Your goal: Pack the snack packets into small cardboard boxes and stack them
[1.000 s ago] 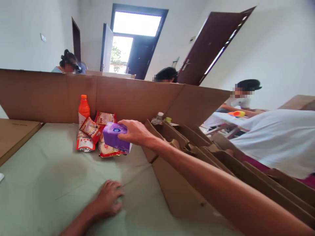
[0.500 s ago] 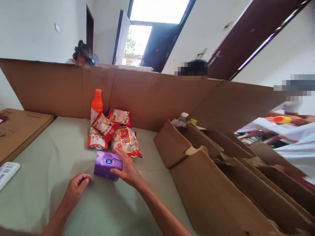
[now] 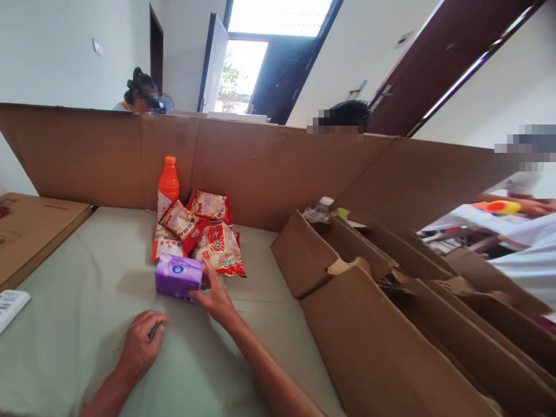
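A purple tissue pack (image 3: 178,277) lies on the pale green table cover (image 3: 78,307), just in front of a pile of red snack packets (image 3: 208,231). My right hand (image 3: 216,296) grips the pack's right end, thumb on top and fingers against its side. My left hand (image 3: 141,346) rests on the cover a little nearer to me, with its fingers curled around something small and dark that I cannot make out. An orange drink bottle (image 3: 167,186) stands upright behind the packets.
A tall cardboard wall (image 3: 269,168) closes off the back of the table. Open cardboard boxes (image 3: 391,324) fill the right side. A flat carton (image 3: 35,231) and a white object (image 3: 11,307) lie at the left. Other people sit beyond the wall.
My right hand has brought the purple pack down from above the snack packets onto the cover and slid it slightly left. My left hand has curled shut and shifted a little.
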### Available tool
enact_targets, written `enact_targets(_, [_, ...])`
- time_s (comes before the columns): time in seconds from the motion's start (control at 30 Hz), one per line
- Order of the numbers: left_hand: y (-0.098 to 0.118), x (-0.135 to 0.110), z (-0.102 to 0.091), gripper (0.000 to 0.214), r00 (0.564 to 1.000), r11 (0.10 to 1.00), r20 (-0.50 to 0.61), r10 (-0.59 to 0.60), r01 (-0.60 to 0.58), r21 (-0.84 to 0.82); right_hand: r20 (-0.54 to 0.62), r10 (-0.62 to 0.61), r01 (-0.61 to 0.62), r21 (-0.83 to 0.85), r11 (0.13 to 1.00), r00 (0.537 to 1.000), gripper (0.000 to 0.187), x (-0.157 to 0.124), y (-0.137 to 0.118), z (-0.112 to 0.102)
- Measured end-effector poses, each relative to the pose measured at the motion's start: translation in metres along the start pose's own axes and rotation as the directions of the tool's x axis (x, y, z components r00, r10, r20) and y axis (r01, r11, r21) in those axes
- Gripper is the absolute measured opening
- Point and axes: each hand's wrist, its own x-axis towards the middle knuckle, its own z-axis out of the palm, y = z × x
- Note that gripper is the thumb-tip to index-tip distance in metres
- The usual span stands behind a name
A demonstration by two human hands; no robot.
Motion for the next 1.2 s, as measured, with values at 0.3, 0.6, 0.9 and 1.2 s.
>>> enact_targets(0.3, [0.001, -0.002, 0.001, 0.023, 0.999, 0.999, -0.049, -0.007, 0.009, 0.032, -0.13, 0.005, -0.021, -0.122, 0.992, 0.991, 0.047, -0.014, 0.006, 0.031])
enact_targets(0.6, [-0.005, 0.017, -0.011, 0.04, 0.964, 0.982, -0.189, -0.188, 0.189, -0.016, -0.071, 0.002, -0.02, -0.246, 0.969, 0.997, 0.014, -0.022, -0.001, 0.025])
enact_targets(0.9, [-0.028, 0.074, 0.011, 0.061, 0.935, 0.946, -0.157, -0.317, 0.299, -0.127, -0.037, -0.02, 0.007, -0.31, 0.951, 0.999, 0.019, -0.022, 0.001, 0.026])
enact_targets(1.2, [-0.037, 0.059, 0.029, 0.073, 0.931, 0.946, -0.211, -0.299, 0.318, 0.062, 0.039, 0.052, -0.027, -0.482, 0.876, 0.998, 0.036, -0.02, -0.01, 0.021])
